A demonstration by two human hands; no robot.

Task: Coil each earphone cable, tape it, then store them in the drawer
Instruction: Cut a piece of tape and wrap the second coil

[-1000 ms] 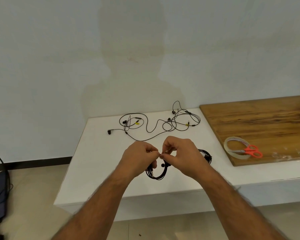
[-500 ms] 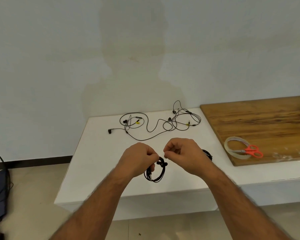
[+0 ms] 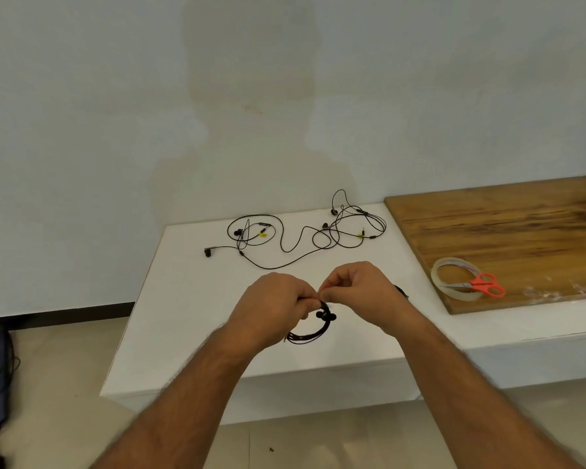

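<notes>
The white table (image 3: 190, 319) carries everything, with a wooden board (image 3: 508, 231) lying over its right side. Along the far edge of the table sprawl two loose earphones (image 3: 298, 235), tangled and not yet wound; near the board's front edge a tape roll (image 3: 454, 286) sits with red scissors (image 3: 484, 286) resting across it. Over the middle of the table, toward its front edge, the left hand (image 3: 271, 311) is closed around the top of a coiled earphone cable (image 3: 310, 330), whose loops hang below the fist with the buds at their upper right. The right hand (image 3: 362, 287) is pinched at the fingertips right against the left thumb, apparently on a bit of tape too small to make out. Behind the right wrist a dark bundle (image 3: 401, 292), perhaps a finished coil, peeks out. The cable looks light, thin and springy, so it would probably unwind if released; the best hold seems to be a pinch across all the loops at one spot, away from the buds. Compared with half a second ago, the hands have closed the gap between them and now touch.
</notes>
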